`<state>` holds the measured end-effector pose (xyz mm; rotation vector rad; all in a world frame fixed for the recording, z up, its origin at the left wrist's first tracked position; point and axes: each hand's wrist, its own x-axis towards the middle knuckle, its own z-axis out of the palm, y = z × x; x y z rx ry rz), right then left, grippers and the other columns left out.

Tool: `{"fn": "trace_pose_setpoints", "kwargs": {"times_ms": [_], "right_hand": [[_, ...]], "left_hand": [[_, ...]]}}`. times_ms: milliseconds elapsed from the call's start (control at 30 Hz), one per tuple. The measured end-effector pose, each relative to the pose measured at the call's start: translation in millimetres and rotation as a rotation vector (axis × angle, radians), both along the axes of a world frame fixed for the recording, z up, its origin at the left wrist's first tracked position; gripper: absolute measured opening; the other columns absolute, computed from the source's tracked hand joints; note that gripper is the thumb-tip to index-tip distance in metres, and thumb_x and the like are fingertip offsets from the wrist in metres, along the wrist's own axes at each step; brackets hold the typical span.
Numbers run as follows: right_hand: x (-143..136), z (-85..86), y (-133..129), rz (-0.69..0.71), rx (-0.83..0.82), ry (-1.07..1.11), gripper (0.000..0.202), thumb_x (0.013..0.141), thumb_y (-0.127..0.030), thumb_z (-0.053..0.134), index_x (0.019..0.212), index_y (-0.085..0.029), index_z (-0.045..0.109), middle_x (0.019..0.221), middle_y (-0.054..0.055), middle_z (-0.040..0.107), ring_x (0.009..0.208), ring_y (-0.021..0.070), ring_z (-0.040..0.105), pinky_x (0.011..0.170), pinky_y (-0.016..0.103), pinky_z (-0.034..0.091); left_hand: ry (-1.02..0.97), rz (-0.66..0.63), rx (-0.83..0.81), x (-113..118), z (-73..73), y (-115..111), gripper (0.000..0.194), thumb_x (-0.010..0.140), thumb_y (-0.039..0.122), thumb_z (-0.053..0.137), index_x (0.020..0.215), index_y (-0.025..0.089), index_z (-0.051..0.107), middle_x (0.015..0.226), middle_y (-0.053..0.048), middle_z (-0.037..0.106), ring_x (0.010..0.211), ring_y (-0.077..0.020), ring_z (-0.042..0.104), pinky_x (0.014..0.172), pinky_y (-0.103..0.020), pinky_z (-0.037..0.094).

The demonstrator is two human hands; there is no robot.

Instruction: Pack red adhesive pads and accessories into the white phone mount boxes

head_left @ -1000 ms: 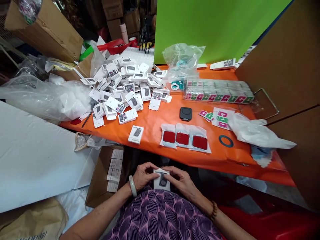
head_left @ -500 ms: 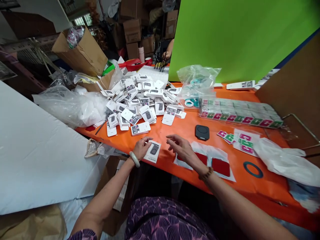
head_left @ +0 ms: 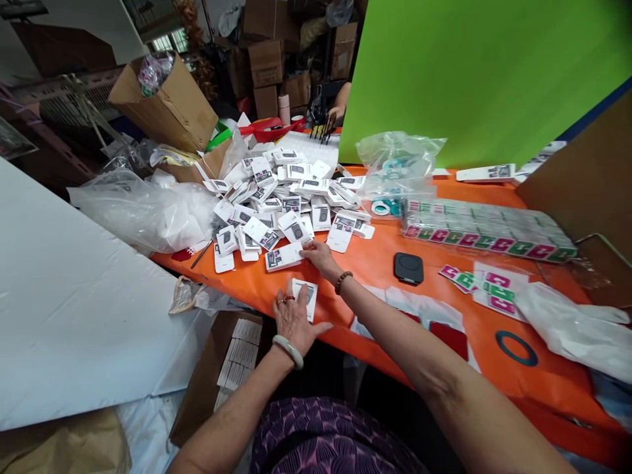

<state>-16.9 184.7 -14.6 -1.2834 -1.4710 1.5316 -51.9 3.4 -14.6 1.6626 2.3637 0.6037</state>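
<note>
My left hand (head_left: 295,321), with a pale bangle at its wrist, is open with fingers spread. Its fingers reach over the left side of a small white printed box (head_left: 311,297) lying near the table's front edge and partly cover it. Farther in, my right hand (head_left: 320,259) is closed on the right end of another white printed box (head_left: 282,257), which lies on the table. Just behind that box spreads a heap of similar white boxes (head_left: 296,230), several with loose flaps.
On the orange table (head_left: 380,253) are a black square pad (head_left: 409,268), a red panel (head_left: 448,339) on white film, a dark ring (head_left: 516,348) and a bagged row of stickers (head_left: 484,227). Below the front edge stands a carton (head_left: 197,375) with stacked white boxes.
My right hand has moved left and farther in, onto the end of the white box by the heap. My left hand has come nearer my body and spread its fingers.
</note>
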Motion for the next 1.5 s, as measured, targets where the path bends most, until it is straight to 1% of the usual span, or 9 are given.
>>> {"fn": "trace_pose_setpoints", "kwargs": {"times_ms": [333, 567, 667, 767, 833, 967, 1133, 1233, 1500], "right_hand": [[123.2, 51.4, -25.9, -0.224, 0.149, 0.314, 0.029, 0.060, -0.030, 0.074, 0.078, -0.019, 0.055, 0.049, -0.007, 0.048, 0.041, 0.0067, 0.042, 0.039, 0.020, 0.030], [179.5, 62.1, -75.2, -0.161, 0.009, 0.252, 0.031, 0.058, -0.027, 0.074, 0.082, -0.018, 0.057, 0.048, -0.008, 0.049, 0.037, 0.0053, 0.039, 0.038, 0.020, 0.028], [184.2, 62.7, -96.0, -0.101, -0.078, 0.230, 0.032, 0.059, -0.025, 0.070, 0.088, -0.019, 0.058, 0.047, -0.010, 0.047, 0.036, 0.0053, 0.038, 0.036, 0.020, 0.026], [180.7, 60.3, -119.7, -0.021, -0.170, 0.224, 0.026, 0.060, -0.025, 0.067, 0.084, -0.018, 0.058, 0.050, -0.009, 0.047, 0.037, 0.0048, 0.038, 0.037, 0.019, 0.026], [178.1, 57.4, -133.4, 0.046, -0.228, 0.226, 0.022, 0.061, -0.026, 0.066, 0.079, -0.017, 0.058, 0.051, -0.007, 0.048, 0.037, 0.0042, 0.037, 0.037, 0.019, 0.026], [184.4, 47.4, -131.1, 0.194, -0.187, 0.149, 0.029, 0.072, -0.040, 0.064, 0.090, -0.019, 0.057, 0.052, -0.007, 0.048, 0.038, 0.0065, 0.037, 0.039, 0.021, 0.028], [200.3, 18.7, -68.4, 0.089, 0.372, -0.367, 0.031, 0.081, -0.040, 0.055, 0.100, -0.017, 0.059, 0.076, 0.004, 0.059, 0.066, 0.0166, 0.055, 0.062, 0.029, 0.042], [197.2, 2.6, -36.2, 0.253, 0.561, -0.589, 0.023, 0.081, -0.034, 0.056, 0.094, -0.016, 0.062, 0.094, 0.010, 0.060, 0.084, 0.0213, 0.056, 0.076, 0.032, 0.042], [186.0, 10.5, -22.2, 0.606, 0.371, -0.566, 0.022, 0.085, -0.038, 0.048, 0.075, -0.018, 0.049, 0.072, 0.001, 0.052, 0.063, 0.0138, 0.045, 0.058, 0.026, 0.033]], "left_hand": [[0.088, 0.071, -0.043, -43.1, 0.6, 22.2, 0.056, 0.079, 0.032, 0.061, 0.133, 0.026, 0.051, 0.126, -0.017, 0.053, 0.106, -0.0337, 0.053, 0.092, -0.045, 0.040], [0.079, 0.077, 0.064, -50.5, 21.0, 24.9, 0.062, 0.075, 0.041, 0.069, 0.131, 0.020, 0.052, 0.144, -0.019, 0.039, 0.127, -0.0411, 0.037, 0.104, -0.055, 0.029], [-0.178, -0.172, 0.153, -18.5, 38.5, 8.8, 0.072, 0.075, 0.050, 0.067, 0.135, 0.018, 0.045, 0.144, -0.017, 0.039, 0.134, -0.0333, 0.034, 0.110, -0.049, 0.028], [-0.462, -0.497, -0.020, 17.3, 45.2, -9.3, 0.101, 0.060, 0.055, 0.077, 0.143, 0.018, 0.033, 0.145, -0.017, 0.040, 0.132, -0.0320, 0.038, 0.110, -0.046, 0.031], [-0.587, -0.567, -0.142, 33.6, 41.0, -18.4, 0.109, 0.054, 0.052, 0.082, 0.144, 0.019, 0.031, 0.142, -0.017, 0.043, 0.128, -0.0336, 0.043, 0.107, -0.048, 0.034], [-0.948, -0.432, -0.238, 44.4, 22.0, -33.4, 0.092, 0.058, 0.046, 0.082, 0.137, 0.018, 0.044, 0.128, -0.013, 0.057, 0.115, -0.0301, 0.053, 0.101, -0.044, 0.039], [-1.630, -0.161, -0.341, 46.3, 1.8, -58.2, 0.069, 0.064, 0.050, 0.077, 0.121, 0.015, 0.058, 0.115, -0.012, 0.064, 0.095, -0.0205, 0.063, 0.088, -0.033, 0.045], [-1.842, 0.013, -0.359, 46.6, -3.8, -68.0, 0.060, 0.071, 0.059, 0.069, 0.103, 0.009, 0.066, 0.093, -0.013, 0.069, 0.078, -0.0172, 0.064, 0.076, -0.029, 0.048], [-2.050, 0.100, -0.291, 36.3, -11.3, -66.0, 0.062, 0.079, 0.064, 0.055, 0.106, 0.010, 0.065, 0.085, -0.010, 0.068, 0.062, -0.0168, 0.064, 0.058, -0.027, 0.050]]}}
